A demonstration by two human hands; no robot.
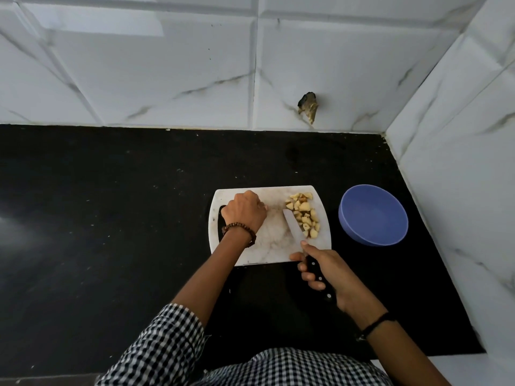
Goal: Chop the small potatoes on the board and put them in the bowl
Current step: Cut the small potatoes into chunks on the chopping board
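Many potato bits cut, none in the bowl yet

The potato bits lie in a heap on the far right side of the white board. They look small and yellow, with some brown skin on them. The flat white blade of my knife rests just beside the heap, on its left side.

My right hand is wrapped tight round the black handle of the knife, near the front edge of the board. My left hand sits on the left part of the board with its fingers curled under. I cannot tell if it holds a potato or nothing at all.

The blue bowl stands on the black counter, just to the right of the board. I see no potato in it, so I think the cutting is almost done and the moving comes next.

Some things could go wrong. The heap is close to the right edge of the board. If I push it too fast with the blade, bits could fall in the gap between board and bowl and roll on the counter. The bowl looks light, so a bump from the board could make it slide away. My left fingers are near the blade too, so a quick swipe could nick them.
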